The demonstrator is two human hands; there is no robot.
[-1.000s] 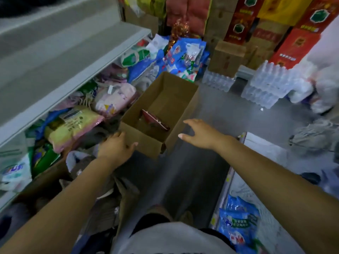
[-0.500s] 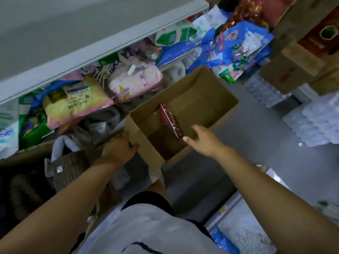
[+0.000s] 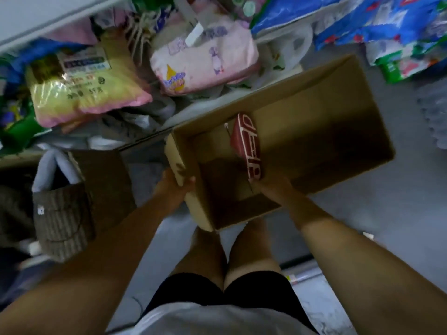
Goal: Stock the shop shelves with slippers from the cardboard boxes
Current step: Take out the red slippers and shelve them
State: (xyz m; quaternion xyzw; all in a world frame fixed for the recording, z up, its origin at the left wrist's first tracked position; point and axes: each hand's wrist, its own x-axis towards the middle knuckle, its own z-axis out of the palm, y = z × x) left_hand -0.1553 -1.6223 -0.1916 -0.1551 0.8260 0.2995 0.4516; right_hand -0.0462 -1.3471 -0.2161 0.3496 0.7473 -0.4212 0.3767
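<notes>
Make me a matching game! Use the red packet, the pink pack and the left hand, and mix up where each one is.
Things:
1. red packet
2. pink pack
3. left hand

Places:
A. gripping the near corner of the cardboard box
B. inside the cardboard box
C. beyond the box, right of the yellow pack

Pairs: 1-B, 2-C, 3-A.
</notes>
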